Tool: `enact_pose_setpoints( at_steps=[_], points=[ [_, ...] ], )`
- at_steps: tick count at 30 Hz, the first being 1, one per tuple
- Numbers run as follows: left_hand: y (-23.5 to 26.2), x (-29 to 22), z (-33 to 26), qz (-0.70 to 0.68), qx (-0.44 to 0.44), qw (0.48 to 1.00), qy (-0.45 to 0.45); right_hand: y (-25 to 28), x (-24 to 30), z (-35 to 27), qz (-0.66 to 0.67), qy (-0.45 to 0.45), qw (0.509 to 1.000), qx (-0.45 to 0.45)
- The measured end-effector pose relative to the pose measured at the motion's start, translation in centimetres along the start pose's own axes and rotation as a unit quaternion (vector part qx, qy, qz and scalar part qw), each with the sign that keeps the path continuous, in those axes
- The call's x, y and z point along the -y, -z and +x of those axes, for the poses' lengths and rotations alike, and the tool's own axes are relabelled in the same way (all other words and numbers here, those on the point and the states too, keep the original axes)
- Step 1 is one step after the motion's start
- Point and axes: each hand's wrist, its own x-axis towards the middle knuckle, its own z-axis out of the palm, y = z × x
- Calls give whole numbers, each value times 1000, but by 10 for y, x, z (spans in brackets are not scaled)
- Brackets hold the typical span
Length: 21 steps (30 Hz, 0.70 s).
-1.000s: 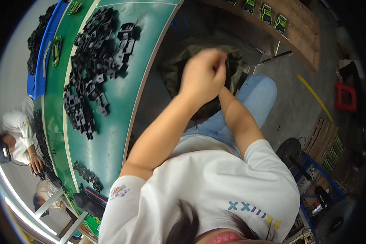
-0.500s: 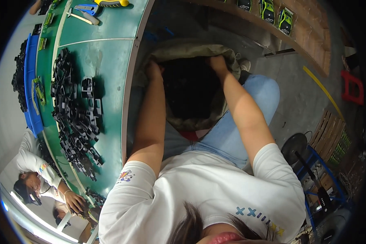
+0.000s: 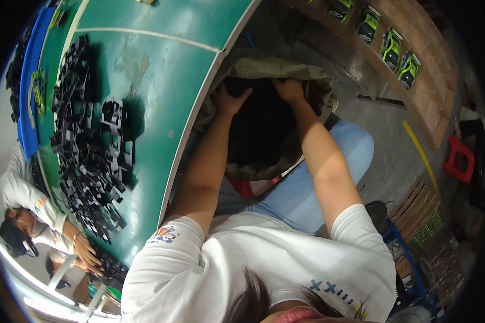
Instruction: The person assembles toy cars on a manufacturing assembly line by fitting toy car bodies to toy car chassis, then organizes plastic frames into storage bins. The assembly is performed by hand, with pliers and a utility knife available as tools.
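Note:
An olive-green cloth sack (image 3: 302, 72) stands with its mouth wide between my knees, beside the table. Its inside is too dark to make out. My left hand (image 3: 227, 102) is at the sack's left rim with its thumb stretched over the dark opening. The other fingers of that hand are mostly hidden. My right hand (image 3: 290, 90) is closed on the sack's far right rim. Both forearms reach across the near part of the sack.
On the green table (image 3: 161, 70) at my left lies a heap of black plastic parts (image 3: 86, 156). A co-worker's hand (image 3: 86, 253) is at the table's near left. A wooden rack (image 3: 355, 46) holds green-and-black toy car bodies. A red stool (image 3: 459, 159) is at right.
The view has shifted, so the table takes up more of it. My left thumb now stretches away from the rim, over the opening. My right hand stays at the far rim.

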Motion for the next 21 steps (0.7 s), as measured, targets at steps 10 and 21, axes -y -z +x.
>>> enact_pose_setpoints(
  at_steps=[10, 21],
  points=[
    [1, 17, -25, -206, 33, 973, -100, -17, 4, -27, -23, 81, 996, -9],
    [-3, 15, -47, -152, 81, 983, -64, -26, 20, -31, 35, 35, 997, 65]
  ],
)
